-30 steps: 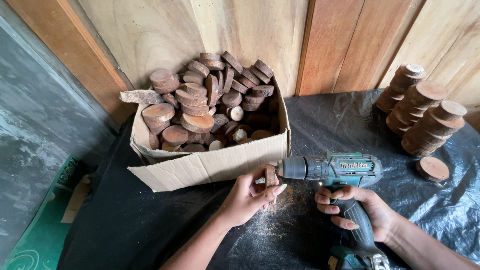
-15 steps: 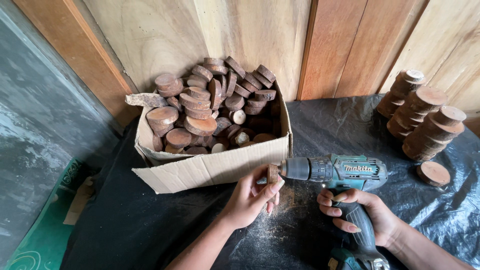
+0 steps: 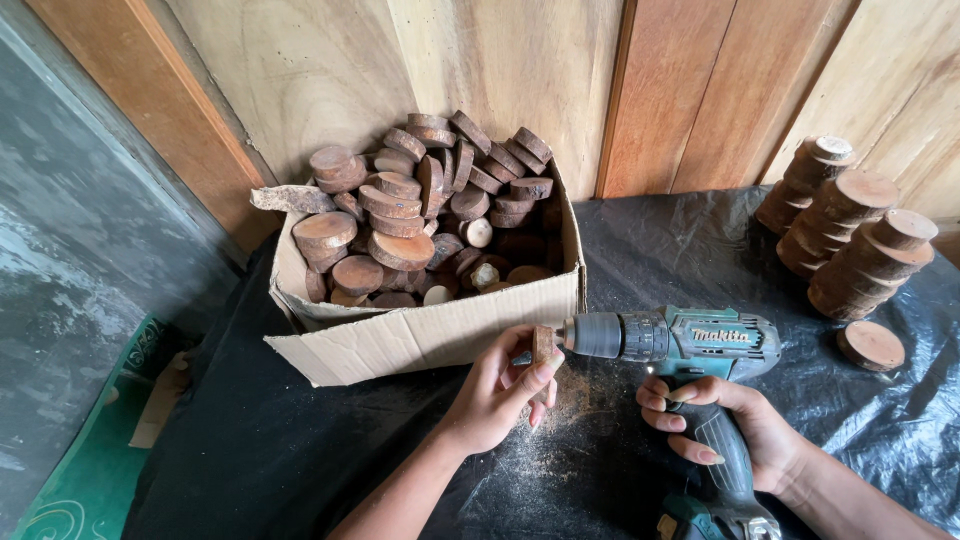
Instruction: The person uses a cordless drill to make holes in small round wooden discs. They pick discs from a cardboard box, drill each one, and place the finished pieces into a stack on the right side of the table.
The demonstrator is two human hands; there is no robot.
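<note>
Left hand (image 3: 495, 390) pinches a small wood slice (image 3: 543, 345) on edge – mid worktop (image 3: 300, 440), just before the cardboard box (image 3: 420, 335). Right hand (image 3: 735, 425) grips the teal drill (image 3: 690, 345), chuck at the slice.

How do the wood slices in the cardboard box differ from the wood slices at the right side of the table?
The wood slices in the cardboard box lie loose, heaped at all angles; the slices at the right form neat leaning stacks. The box slices are held by cardboard walls; the right-hand slices rest directly on the black plastic sheet, with one single slice lying flat apart. Both groups are round, brown discs with bark edges.
</note>
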